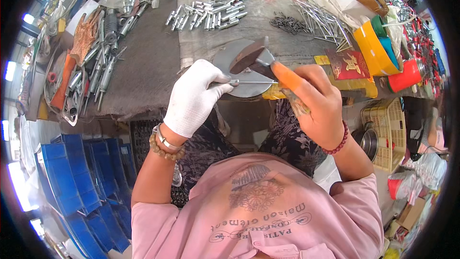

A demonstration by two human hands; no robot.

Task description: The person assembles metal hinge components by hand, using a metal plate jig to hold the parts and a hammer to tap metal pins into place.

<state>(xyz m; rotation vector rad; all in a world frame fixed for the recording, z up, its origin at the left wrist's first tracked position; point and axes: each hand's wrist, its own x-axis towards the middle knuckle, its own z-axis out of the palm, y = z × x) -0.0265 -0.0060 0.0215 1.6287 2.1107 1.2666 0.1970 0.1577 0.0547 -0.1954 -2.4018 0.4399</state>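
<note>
My left hand [194, 97], in a white knit glove, pinches a thin metal rod [258, 82] at its thicker end between thumb and finger. The rod lies level over a round grey metal plate [224, 62] at the table's front edge. My right hand [314, 98] is bare apart from an orange cover on one finger. Its fingers are wrapped round a hammer, whose dark, slightly blurred head [247, 57] is raised over the plate, just above the rod. The rod's right end comes close to my right fingers; whether they touch it I cannot tell.
Short metal cylinders [211, 15] lie heaped beyond the plate. Right of them are small dark parts [289, 23], long thin rods [326, 19] and a yellow container [371, 50]. Metal tools [103, 57] crowd the left. Blue bins [67, 172] and a yellow crate [383, 136] stand lower down.
</note>
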